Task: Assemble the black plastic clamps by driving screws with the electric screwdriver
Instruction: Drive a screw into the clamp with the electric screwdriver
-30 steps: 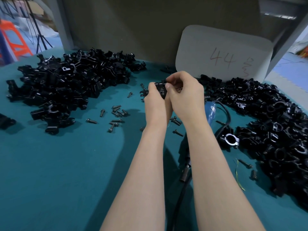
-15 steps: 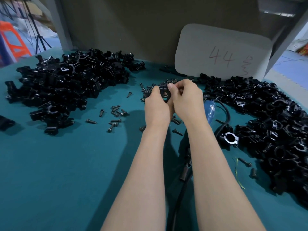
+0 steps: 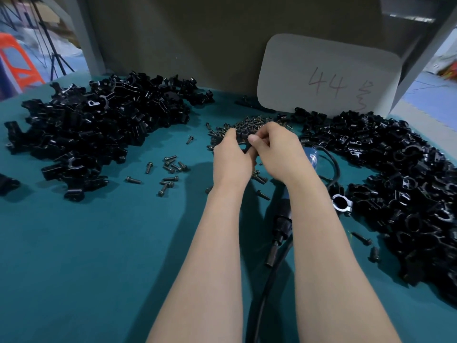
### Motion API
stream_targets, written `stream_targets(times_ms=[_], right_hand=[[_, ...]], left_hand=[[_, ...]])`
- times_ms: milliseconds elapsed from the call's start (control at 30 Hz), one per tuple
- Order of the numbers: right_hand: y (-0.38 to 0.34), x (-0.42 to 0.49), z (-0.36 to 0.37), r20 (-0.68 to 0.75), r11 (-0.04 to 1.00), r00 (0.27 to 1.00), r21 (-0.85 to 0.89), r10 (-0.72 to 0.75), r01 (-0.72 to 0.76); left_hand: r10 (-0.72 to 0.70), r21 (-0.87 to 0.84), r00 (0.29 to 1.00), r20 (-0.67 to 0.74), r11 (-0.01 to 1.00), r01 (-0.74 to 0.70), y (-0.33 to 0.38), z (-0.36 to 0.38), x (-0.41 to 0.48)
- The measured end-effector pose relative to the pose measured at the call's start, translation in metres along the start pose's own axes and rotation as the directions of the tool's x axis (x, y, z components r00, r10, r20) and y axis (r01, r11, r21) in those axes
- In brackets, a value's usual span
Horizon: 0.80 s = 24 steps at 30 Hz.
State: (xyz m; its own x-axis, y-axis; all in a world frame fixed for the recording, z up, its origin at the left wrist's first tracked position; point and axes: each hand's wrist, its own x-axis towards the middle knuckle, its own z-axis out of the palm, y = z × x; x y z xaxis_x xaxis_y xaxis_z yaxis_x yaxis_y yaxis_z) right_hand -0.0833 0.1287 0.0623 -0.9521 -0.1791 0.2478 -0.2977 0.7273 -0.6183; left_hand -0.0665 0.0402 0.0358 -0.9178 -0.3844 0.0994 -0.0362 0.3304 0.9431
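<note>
Both hands meet over the middle of the tabletop, toward its far edge. The left hand grips a small black clamp with curled fingers. The right hand pinches the same piece from the other side, thumb on top. We cannot tell whether a screw already sits between the right fingers, because the spot is too small and mostly covered.

Handling (our judgement):
- The clamp looks like moulded plastic: light, stiff, smooth-faced, not fragile.
- Being so small, it may twist under driver torque.
- We would hold it by its flat flanks, leaving the screw hole and the bore free.
- The screws are tiny and likely to roll.

Surface:
- The teal cover looks matte. We judge it grippy enough to stop parts sliding.
- The screw heap lies just beyond the hands.
- Loose screws are scattered to their left.
- A large heap of clamp parts fills the far left corner.
- A second heap runs along the right edge, with one bright-ringed clamp just beside it.
- The electric screwdriver lies on the tabletop, partly hidden under the right forearm, bit toward the near edge.
- Its cable loops toward the right heap.

Room:
- A white board marked "44" leans on a grey partition at the far edge.
- Beyond the far left corner are blurred tripod legs and something orange.
</note>
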Motion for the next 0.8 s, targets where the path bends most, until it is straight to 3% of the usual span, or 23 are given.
stream_targets(times_ms=[133, 200, 267, 367, 433, 500, 667, 733, 800], right_hand=[[-0.002, -0.002, -0.004, -0.021, 0.999, 1.000, 0.038, -0.010, 0.011], [0.004, -0.002, -0.013, -0.115, 0.996, 0.990, 0.046, 0.076, -0.071], [0.018, -0.002, -0.028, -0.205, 0.960, 0.940, -0.003, 0.273, -0.280], [0.031, -0.008, -0.040, -0.024, 0.824, 0.834, -0.140, 0.551, -0.549], [0.031, -0.013, -0.035, 0.130, 0.793, 0.794, -0.262, 0.593, -0.550], [0.030, -0.014, -0.029, 0.187, 0.795, 0.782, -0.283, 0.594, -0.536], [0.039, -0.005, -0.032, 0.100, 0.818, 0.812, -0.037, 0.574, -0.574], [0.039, -0.005, -0.038, -0.023, 0.856, 0.861, 0.126, 0.508, -0.501], [0.036, -0.005, -0.041, -0.126, 0.836, 0.889, 0.417, 0.441, -0.356]], left_hand=[[-0.026, -0.070, 0.999, 0.041, 0.997, 0.029, -0.001, 0.000, 0.002], [-0.085, -0.266, 0.994, 0.065, 0.959, 0.100, -0.003, 0.003, 0.003], [-0.189, -0.517, 0.979, 0.071, 0.833, 0.198, -0.004, 0.003, 0.004], [-0.325, -0.732, 0.939, 0.115, 0.611, 0.301, -0.006, -0.003, 0.012], [-0.365, -0.797, 0.919, 0.151, 0.505, 0.331, -0.007, -0.006, 0.014], [-0.361, -0.819, 0.909, 0.208, 0.443, 0.364, -0.007, -0.007, 0.013], [-0.390, -0.791, 0.887, 0.247, 0.448, 0.417, -0.010, -0.007, 0.015], [-0.406, -0.773, 0.885, 0.229, 0.476, 0.419, -0.011, -0.006, 0.014], [-0.403, -0.770, 0.889, 0.218, 0.489, 0.410, -0.014, -0.006, 0.014]])
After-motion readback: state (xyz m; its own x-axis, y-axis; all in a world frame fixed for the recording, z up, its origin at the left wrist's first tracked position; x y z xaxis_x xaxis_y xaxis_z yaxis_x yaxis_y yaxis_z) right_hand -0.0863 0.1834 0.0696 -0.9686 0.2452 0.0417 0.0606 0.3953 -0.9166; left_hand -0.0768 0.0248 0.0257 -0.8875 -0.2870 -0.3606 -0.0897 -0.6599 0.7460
